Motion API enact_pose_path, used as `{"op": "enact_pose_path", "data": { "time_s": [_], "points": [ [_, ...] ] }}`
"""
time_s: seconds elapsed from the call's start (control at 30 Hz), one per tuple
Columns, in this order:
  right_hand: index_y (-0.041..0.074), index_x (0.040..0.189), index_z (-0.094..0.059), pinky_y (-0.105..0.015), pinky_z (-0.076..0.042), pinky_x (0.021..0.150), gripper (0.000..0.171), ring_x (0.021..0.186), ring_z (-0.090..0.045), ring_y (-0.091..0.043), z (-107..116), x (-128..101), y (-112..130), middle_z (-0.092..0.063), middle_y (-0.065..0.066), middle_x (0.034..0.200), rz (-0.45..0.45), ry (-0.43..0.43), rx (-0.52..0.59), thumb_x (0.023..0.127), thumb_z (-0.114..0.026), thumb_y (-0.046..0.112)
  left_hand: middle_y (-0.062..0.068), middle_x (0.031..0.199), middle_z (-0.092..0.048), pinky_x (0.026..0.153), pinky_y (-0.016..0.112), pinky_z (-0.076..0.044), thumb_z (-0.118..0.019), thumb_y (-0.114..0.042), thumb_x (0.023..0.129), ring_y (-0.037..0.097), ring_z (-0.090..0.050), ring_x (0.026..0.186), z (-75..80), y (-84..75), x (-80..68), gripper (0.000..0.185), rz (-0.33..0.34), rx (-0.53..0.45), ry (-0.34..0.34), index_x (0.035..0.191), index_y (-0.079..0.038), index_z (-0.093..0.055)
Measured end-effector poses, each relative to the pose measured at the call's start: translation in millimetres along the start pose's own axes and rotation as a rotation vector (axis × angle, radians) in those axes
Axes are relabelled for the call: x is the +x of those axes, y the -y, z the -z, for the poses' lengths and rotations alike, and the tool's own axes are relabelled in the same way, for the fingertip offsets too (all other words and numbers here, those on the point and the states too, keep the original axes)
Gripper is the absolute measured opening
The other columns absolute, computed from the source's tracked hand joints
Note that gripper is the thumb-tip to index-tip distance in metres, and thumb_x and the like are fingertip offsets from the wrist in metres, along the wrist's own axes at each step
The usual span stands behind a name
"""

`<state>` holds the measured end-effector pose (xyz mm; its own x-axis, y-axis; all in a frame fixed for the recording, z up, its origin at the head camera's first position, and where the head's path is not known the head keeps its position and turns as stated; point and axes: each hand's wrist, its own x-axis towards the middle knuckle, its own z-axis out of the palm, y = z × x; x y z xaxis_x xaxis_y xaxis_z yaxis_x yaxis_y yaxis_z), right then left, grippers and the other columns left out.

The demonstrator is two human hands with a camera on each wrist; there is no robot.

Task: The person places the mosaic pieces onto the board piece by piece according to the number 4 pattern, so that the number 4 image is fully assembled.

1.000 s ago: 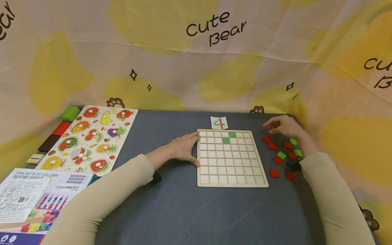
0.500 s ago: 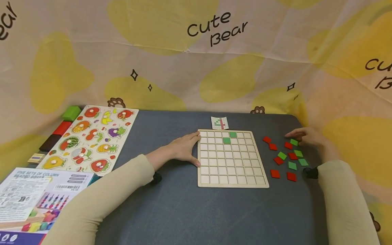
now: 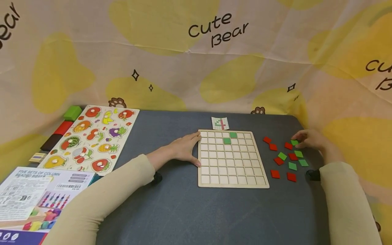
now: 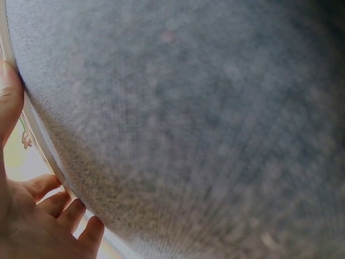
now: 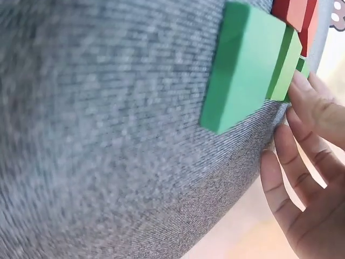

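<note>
Fingers [image 5: 295, 164] of R hand [image 3: 313, 140] pinch a lt green tile [image 3: 294, 142], thumb on near side, forefinger on far; it's nr the tabletop's [image 3: 153, 217] right edge, twd far right corner. L hand [image 3: 184, 147] spread, fingers extended, fingertips + thumb against left edge of grid board [image 3: 228, 154], flat btwn mid-tabletop & far edge. Two placed tiles [image 3: 233, 135], both green: far row, 5th col from left; 2nd row, 4th col. Number card [image 3: 220, 123] w/ green/red 4 at board's far edge. Red tiles [image 3: 275, 174] & other green tiles [image 3: 292, 166] scattered btwn board & tabletop's right edge. Fruit puzzle [image 3: 106, 135] at far left corner; printed box [image 3: 65, 195] nearer, along left edge.
</note>
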<state>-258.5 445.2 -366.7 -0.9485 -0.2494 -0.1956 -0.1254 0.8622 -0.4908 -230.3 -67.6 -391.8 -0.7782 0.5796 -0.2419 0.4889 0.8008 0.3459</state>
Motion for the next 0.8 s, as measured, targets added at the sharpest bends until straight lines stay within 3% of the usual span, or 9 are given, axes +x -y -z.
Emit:
{"op": "enact_pose_path", "data": {
  "time_s": [0.13, 0.23, 0.37, 0.57, 0.67, 0.8],
  "points": [
    [-0.013, 0.102, -0.063, -0.018, -0.049, 0.067, 0.034, 0.082, -0.058, -0.014, 1.2, 0.1, 0.9, -0.069, -0.019, 0.093, -0.049, -0.027, 0.009, 0.081, -0.079, 0.006, 0.006, 0.17, -0.006, 0.122, 0.055, -0.026, -0.078, -0.064, 0.073, 0.031, -0.016, 0.156, -0.3, -0.5, -0.1, 0.115, 0.001, -0.002, 0.003, 0.159, -0.014, -0.021],
    [-0.01, 0.099, -0.061, -0.021, -0.049, 0.066, 0.029, 0.075, -0.055, -0.008, 2.2, 0.1, 7.6, -0.065, -0.004, 0.082, -0.07, -0.056, 0.065, 0.084, -0.077, 0.008, 0.006, 0.169, -0.006, 0.122, 0.055, -0.027, -0.078, -0.064, 0.073, 0.031, -0.017, 0.156, -0.5, -0.5, 0.4, 0.115, 0.001, 0.001, 0.001, 0.159, -0.014, -0.021],
    [-0.006, 0.108, -0.06, -0.021, -0.05, 0.067, 0.032, 0.072, -0.055, -0.003, 2.5, 7.2, 29.6, -0.062, 0.007, 0.081, -0.074, -0.074, 0.105, 0.09, -0.073, 0.017, 0.006, 0.169, -0.007, 0.122, 0.055, -0.027, -0.078, -0.064, 0.073, 0.031, -0.017, 0.156, -0.5, -0.6, 0.9, 0.115, 0.001, -0.001, 0.001, 0.159, -0.014, -0.021],
    [0.002, 0.11, -0.068, -0.023, -0.051, 0.07, 0.029, 0.076, -0.06, -0.008, -19.1, 27.7, 85.4, -0.069, -0.001, 0.088, 0.025, -0.098, 0.09, 0.089, -0.074, 0.022, 0.006, 0.169, -0.006, 0.122, 0.055, -0.027, -0.078, -0.064, 0.073, 0.031, -0.017, 0.156, -0.1, -1.2, 0.5, 0.115, 0.002, 0.001, 0.001, 0.159, -0.014, -0.021],
    [0.008, 0.107, -0.071, -0.027, -0.051, 0.073, 0.024, 0.083, -0.063, -0.013, -36.5, 35.4, 120.4, -0.071, -0.008, 0.095, 0.071, -0.075, 0.071, 0.088, -0.075, 0.023, 0.006, 0.169, -0.006, 0.122, 0.055, -0.027, -0.078, -0.064, 0.073, 0.031, -0.017, 0.156, 0.4, -1.5, -0.3, 0.115, 0.003, 0.003, 0.004, 0.159, -0.014, -0.021],
    [0.009, 0.104, -0.073, -0.029, -0.051, 0.073, 0.019, 0.085, -0.065, -0.019, -60.0, 45.7, 158.5, -0.071, -0.011, 0.097, 0.172, -0.018, 0.069, 0.089, -0.075, 0.018, 0.006, 0.17, -0.006, 0.122, 0.055, -0.027, -0.078, -0.064, 0.073, 0.03, -0.016, 0.156, 0.4, -1.2, -1.1, 0.115, 0.005, 0.007, 0.003, 0.159, -0.014, -0.021]
  ]
}}
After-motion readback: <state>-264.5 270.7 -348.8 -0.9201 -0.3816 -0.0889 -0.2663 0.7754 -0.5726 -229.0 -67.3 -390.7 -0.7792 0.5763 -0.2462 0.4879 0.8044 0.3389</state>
